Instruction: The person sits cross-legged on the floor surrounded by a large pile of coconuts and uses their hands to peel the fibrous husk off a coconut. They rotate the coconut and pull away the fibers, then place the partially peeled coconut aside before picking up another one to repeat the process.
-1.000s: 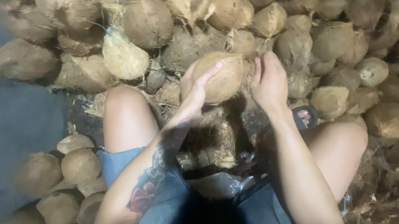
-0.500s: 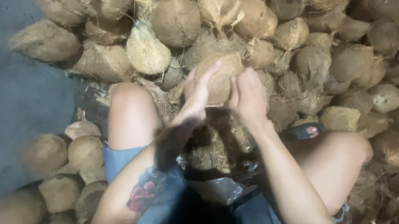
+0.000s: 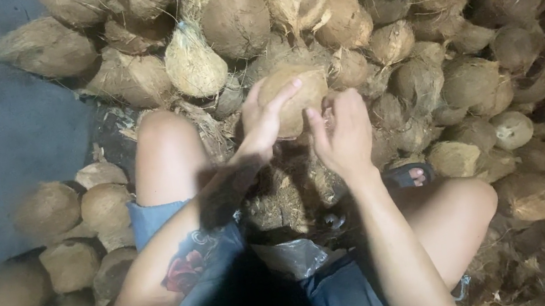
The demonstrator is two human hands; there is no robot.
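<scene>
Coconut (image 3: 295, 99) gripped by left hand (image 3: 261, 122); husk fibre pinched by right hand (image 3: 341, 132) fingers; husk partly stripped, heap (image 3: 457, 39) unhusked.

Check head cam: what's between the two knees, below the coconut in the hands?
In the head view, between the left knee and right knee, under the held coconut, lies a heap of loose brown husk fibre; nearer the body, crumpled clear plastic.

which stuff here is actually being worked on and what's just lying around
In hand:
- coconut, held between left hand and right hand

Lying about:
- heap of husked coconuts
- smaller coconuts by left knee
- sandal
- plastic bag
</scene>
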